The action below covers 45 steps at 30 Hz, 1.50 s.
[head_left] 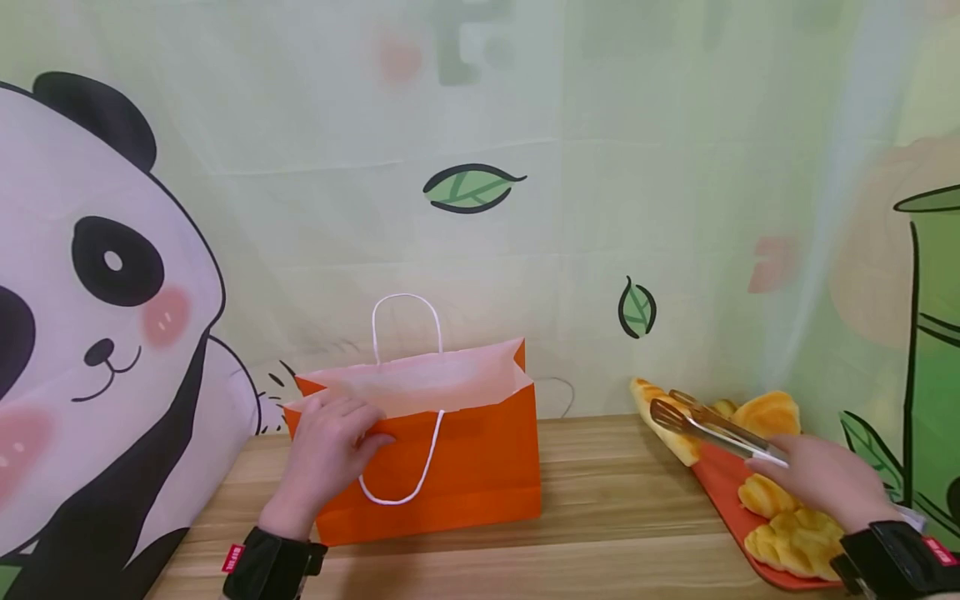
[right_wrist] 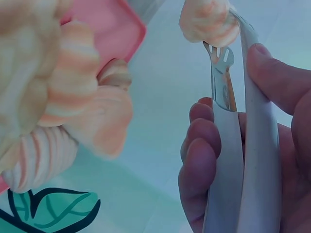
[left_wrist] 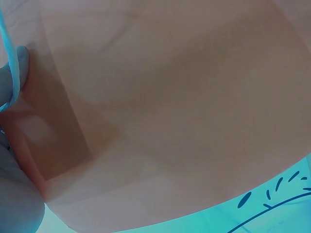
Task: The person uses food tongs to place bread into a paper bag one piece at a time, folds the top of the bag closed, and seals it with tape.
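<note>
My left hand (head_left: 330,454) grips the left top edge of an orange paper bag (head_left: 472,467), which stands upright with its white inside showing. A white cord handle (head_left: 405,501) hangs down the bag's front beside the thumb. In the left wrist view, the bag's inner wall (left_wrist: 194,107) fills most of the picture. On the right, my right hand (head_left: 832,479) holds metal tongs (head_left: 720,435), thumb on one arm and curled fingers round the other. The tong tips stand apart at a long bread (head_left: 678,446); in the right wrist view, bread (right_wrist: 209,22) shows between them.
Below the tongs, a red tray (head_left: 723,492) on the wooden table (head_left: 600,508) carries several breads, among them a lumpy golden one (head_left: 798,542) in front. A printed backdrop (head_left: 525,100) with a panda rises directly behind the table.
</note>
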Tool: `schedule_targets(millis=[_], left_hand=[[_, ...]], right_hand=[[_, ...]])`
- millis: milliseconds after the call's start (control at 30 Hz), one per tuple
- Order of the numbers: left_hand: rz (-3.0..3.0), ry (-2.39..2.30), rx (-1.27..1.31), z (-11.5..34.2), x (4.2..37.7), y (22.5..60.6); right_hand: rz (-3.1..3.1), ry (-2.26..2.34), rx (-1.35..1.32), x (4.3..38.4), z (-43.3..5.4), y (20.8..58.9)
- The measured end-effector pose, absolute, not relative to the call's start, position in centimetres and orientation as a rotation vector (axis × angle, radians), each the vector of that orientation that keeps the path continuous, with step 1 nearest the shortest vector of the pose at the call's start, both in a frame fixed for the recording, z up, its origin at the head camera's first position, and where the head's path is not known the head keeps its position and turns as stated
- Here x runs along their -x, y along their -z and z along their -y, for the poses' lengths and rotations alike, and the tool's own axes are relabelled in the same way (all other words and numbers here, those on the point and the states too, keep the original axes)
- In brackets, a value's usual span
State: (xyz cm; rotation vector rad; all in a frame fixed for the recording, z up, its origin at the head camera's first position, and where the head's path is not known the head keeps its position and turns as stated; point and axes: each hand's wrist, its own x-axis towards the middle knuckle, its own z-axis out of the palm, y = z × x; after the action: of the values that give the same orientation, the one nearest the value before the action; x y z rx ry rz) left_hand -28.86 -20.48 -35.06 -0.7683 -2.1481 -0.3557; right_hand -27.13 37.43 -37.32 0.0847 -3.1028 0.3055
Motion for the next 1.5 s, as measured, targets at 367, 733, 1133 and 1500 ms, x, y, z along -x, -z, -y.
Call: schedule_targets(millis=[367,733,1133,1500], left_hand=[[2.152,0.353,0.77,20.5,28.9,35.1],[2.175,0.364,0.762,20.5,28.9,35.0],[2.174,0.355,0.762,20.4,28.9,35.0],[2.169,0.355,0.766,20.5,29.0,35.0]], right_hand=[[3.023,-0.366,-0.226,27.1,-36.0,37.0],[2.981,-0.419,-0.256,27.0,-34.5,36.3],[2.937,-0.427,-0.304,27.1,-33.0,35.2],[2.839,-0.446,-0.354,27.0,-31.8,34.1]])
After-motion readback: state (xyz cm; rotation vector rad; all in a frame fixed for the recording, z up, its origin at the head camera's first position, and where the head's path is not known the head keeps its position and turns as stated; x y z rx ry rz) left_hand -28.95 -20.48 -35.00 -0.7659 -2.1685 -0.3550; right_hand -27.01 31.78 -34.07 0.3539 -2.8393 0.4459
